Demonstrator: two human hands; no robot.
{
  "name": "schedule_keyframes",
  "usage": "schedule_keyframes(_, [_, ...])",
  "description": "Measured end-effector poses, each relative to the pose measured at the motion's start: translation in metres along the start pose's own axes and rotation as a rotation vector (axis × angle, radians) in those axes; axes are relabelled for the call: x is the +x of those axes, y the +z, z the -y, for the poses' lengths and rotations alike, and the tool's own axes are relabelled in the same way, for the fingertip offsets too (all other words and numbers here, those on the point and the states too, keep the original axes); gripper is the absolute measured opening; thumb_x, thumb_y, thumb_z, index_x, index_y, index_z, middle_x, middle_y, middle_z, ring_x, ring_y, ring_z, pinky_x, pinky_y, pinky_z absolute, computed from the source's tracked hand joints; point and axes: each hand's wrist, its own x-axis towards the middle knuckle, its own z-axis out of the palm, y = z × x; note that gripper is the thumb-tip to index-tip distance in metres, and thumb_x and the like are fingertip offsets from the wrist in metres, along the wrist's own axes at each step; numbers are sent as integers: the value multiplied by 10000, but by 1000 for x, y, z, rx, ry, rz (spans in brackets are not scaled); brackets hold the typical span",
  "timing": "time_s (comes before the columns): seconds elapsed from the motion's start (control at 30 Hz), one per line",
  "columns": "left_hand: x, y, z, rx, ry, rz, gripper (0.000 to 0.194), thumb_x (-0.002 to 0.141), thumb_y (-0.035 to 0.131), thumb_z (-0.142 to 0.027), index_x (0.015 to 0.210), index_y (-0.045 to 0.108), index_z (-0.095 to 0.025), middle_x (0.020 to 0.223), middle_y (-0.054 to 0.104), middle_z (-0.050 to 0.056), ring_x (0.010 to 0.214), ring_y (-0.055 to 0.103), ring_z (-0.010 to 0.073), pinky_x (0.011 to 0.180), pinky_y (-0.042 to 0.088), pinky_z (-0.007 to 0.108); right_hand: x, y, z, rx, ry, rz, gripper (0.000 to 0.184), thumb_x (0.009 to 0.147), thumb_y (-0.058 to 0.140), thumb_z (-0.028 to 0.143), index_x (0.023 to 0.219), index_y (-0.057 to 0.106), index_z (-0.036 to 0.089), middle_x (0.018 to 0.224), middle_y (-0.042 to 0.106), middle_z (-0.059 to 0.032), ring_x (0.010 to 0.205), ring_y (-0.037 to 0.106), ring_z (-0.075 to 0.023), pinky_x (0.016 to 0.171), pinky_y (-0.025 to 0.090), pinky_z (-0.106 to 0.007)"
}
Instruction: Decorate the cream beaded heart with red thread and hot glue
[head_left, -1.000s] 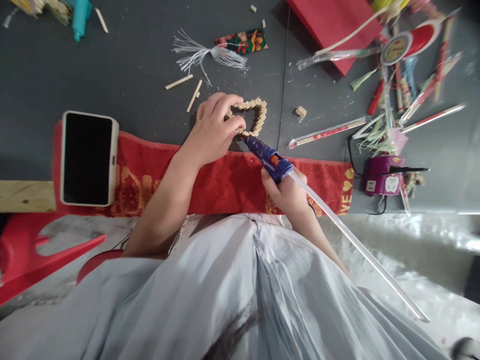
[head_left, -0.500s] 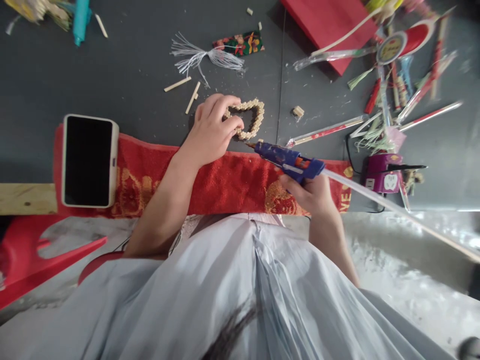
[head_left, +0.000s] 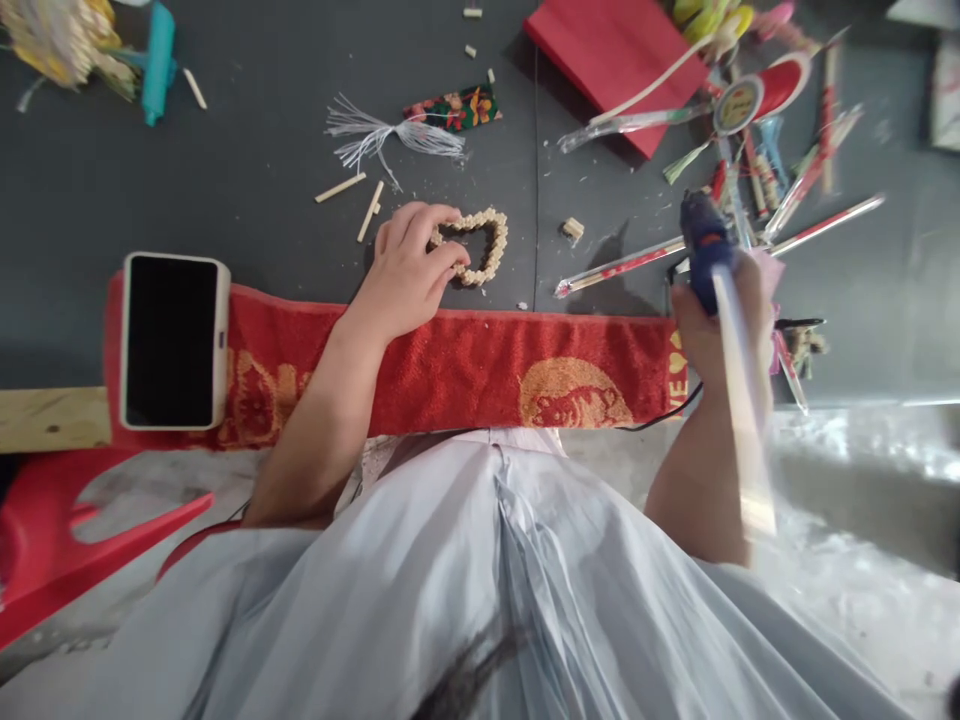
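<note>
A small heart-shaped frame of pale beads (head_left: 486, 240) lies on the dark grey table. My left hand (head_left: 409, 268) rests over its left side, fingers curled and pinching the frame. My right hand (head_left: 724, 320) is off to the right, wrapped around a blue glue gun (head_left: 701, 245) with a long clear glue stick (head_left: 739, 400) sticking back toward me. The gun is blurred by motion and points away, over the pile of craft sticks.
A red towel (head_left: 450, 370) runs along the table's near edge, with a phone (head_left: 171, 340) on its left end. Wooden stick bits (head_left: 341, 188), a white tassel (head_left: 375, 135), a red box (head_left: 615, 50) and a heap of coloured sticks (head_left: 780, 170) lie around. A purple device (head_left: 780, 300) sits behind my right hand.
My right hand has swung the glue gun away from the bead heart, rightward to the craft pile. My left hand has stayed on the heart.
</note>
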Motion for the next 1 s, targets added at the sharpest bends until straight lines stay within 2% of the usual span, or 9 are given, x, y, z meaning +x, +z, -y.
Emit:
schedule_keyframes(0.1, [0,1,2,3,14,-6,307,968,457,-270,1157,685,-347,1506,544,66,1465,420,340,1198,367,642,9,16,11,-45,73,33,626,750,809,72,1353,642,79,1234,691,-287,1185,638,-362,1003,466,-505])
schedule_keyframes(0.2, [1,0,3,-8,15,5,298,966,461,-259,1143,688,-334,1520,533,72,1477,411,348,1206,352,644,11,24,24,-114,90,174,654,763,805,73,1392,629,100,1242,679,-278,1199,627,-359,1050,444,-496])
schedule_keyframes(0.3, [1,-2,3,-5,6,25,286,958,474,-247,1135,688,-317,1530,523,76,1484,407,360,1210,347,644,5,15,45,-249,43,275,641,860,740,154,1462,547,51,1280,632,-308,1231,597,-380,1072,441,-518])
schedule_keyframes(0.37, [1,-3,2,10,-3,32,293,951,478,-235,1143,685,-314,1532,519,72,1485,408,357,1214,352,633,-1,4,67,-299,-28,231,699,860,748,202,1500,499,72,1332,590,-301,1263,548,-400,1086,435,-559])
schedule_keyframes(0.4, [1,-3,1,18,-7,32,301,946,478,-227,1149,683,-316,1532,518,68,1485,408,352,1217,354,627,-4,0,80,-308,-7,177,695,836,767,196,1474,523,70,1319,587,-289,1262,533,-408,1083,439,-564])
schedule_keyframes(0.5, [0,-4,0,37,-13,21,324,944,468,-216,1160,681,-330,1527,519,54,1479,413,335,1224,359,614,-11,2,120,-162,-202,229,464,914,652,245,1362,603,133,1213,617,-201,1220,541,-374,1097,437,-580])
schedule_keyframes(0.63, [0,-3,2,38,-4,-4,328,954,465,-245,1178,681,-350,1496,547,47,1468,419,326,1220,365,614,-10,36,154,60,-462,281,386,914,626,271,1293,586,206,1198,590,-152,1186,544,-371,1054,455,-631])
schedule_keyframes(0.8, [1,0,4,6,-10,11,321,961,478,-276,1205,676,-343,1526,526,62,1490,396,349,1221,343,635,-2,71,161,191,-580,272,249,915,617,278,1153,596,207,1165,573,-125,1166,541,-351,1030,479,-616])
schedule_keyframes(1.0, [1,0,4,-4,-1,20,308,971,472,-277,1201,668,-335,1548,512,58,1488,400,344,1214,355,626,2,80,161,243,-593,229,92,933,591,250,1011,609,205,1084,577,-113,1096,556,-323,990,494,-590])
